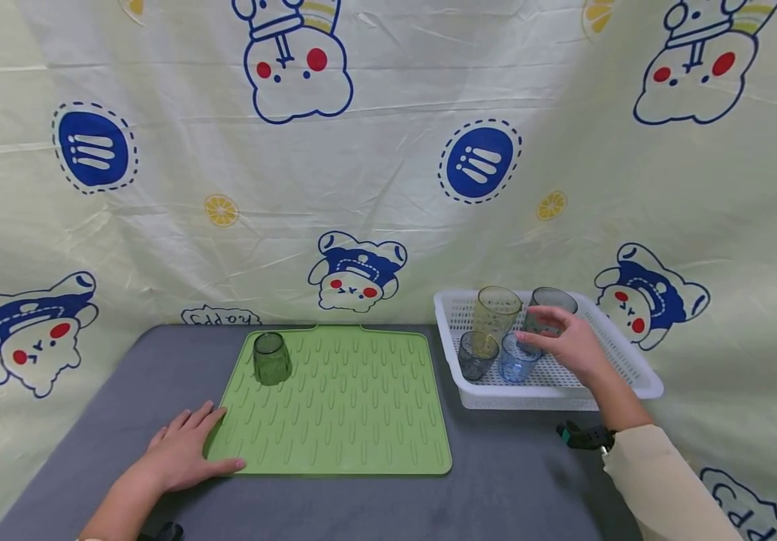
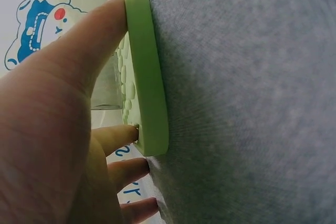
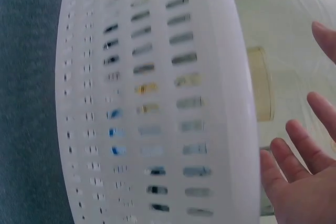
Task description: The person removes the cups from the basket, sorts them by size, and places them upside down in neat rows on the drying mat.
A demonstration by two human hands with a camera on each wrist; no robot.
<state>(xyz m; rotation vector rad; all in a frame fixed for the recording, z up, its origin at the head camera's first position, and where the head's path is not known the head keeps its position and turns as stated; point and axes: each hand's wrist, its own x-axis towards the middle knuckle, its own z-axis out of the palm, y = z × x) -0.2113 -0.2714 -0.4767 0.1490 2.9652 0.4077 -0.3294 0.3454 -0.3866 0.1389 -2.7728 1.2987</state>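
My left hand (image 1: 182,454) rests spread at the left front corner of the green ridged mat (image 1: 341,443), its thumb on the front edge. In the left wrist view, thumb and index finger touch the mat while the other fingers lie past its corner. A green glass (image 1: 272,361) stands at the mat's back left. Over the white basket (image 1: 530,396) hovers my right hand (image 1: 574,347), fingers extended and holding nothing. Below and around it are a blue glass (image 1: 517,367), a dark grey glass (image 1: 476,361), a yellowish glass (image 1: 494,308) and a partly hidden grey glass (image 1: 557,299).
The basket stands to the right of the mat on a grey cloth-covered table (image 1: 497,473). Behind rises a pale printed curtain (image 1: 388,180). A dark strap device (image 1: 585,436) sits at my right wrist.
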